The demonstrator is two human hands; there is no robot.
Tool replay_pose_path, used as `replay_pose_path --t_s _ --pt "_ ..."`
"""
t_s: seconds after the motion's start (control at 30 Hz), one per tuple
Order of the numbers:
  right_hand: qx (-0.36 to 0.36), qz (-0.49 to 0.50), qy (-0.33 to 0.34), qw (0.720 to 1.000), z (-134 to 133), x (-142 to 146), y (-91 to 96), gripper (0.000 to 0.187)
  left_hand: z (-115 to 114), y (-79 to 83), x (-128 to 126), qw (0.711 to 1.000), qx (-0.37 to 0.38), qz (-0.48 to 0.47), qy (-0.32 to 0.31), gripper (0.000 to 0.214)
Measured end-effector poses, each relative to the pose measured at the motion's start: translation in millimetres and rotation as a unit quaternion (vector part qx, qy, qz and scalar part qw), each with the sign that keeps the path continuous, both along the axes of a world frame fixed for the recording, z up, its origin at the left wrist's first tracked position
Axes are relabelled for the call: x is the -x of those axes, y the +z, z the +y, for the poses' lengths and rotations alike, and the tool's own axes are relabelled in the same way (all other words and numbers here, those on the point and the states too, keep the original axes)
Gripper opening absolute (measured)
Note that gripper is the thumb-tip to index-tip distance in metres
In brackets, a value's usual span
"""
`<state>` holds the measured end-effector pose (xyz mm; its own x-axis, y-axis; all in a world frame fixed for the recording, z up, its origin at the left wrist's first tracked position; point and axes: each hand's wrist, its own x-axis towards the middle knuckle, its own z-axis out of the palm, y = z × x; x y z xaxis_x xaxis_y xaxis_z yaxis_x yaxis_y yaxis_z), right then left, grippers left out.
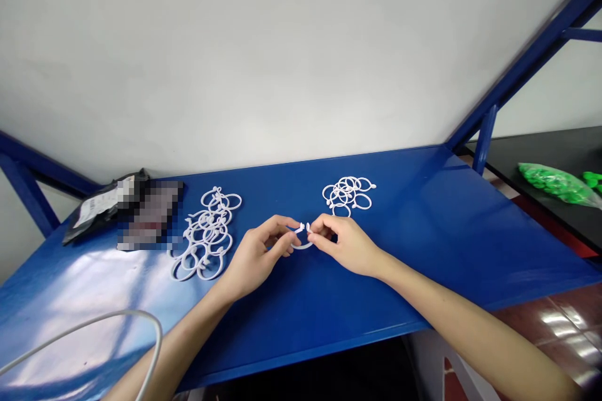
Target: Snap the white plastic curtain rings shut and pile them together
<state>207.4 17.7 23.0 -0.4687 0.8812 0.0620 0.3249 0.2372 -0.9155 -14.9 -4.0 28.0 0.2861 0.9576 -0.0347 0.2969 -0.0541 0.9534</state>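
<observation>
Over the blue bench (423, 232), the left hand (256, 257) and right hand (345, 243) each pinch one end of an unclosed white ring (302, 244).

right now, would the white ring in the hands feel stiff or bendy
Probably bendy: the white ring is thin and its ends stand apart between the left hand and right hand. Likely light; being round, it may roll.

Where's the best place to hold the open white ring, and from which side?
Probably pinch the white ring near its two free ends, left hand from the left, right hand from the right: the gap faces away, the arc bows toward you.
</observation>
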Motion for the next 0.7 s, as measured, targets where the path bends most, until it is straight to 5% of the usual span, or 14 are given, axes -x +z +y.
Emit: replay_pose_path --t_s 0.17,0.7 --pt "0.010 0.032 -0.006 0.999 -2 2 1.5 0.006 1 1.5 -2 0.999 -0.012 0.031 -0.014 0.025" --pt "0.055 0.099 -0.024 0.993 -6 8 -5.4 0.018 -3 -6.0 -13 0.998 -0.002 -0.047 0.048 0.029"
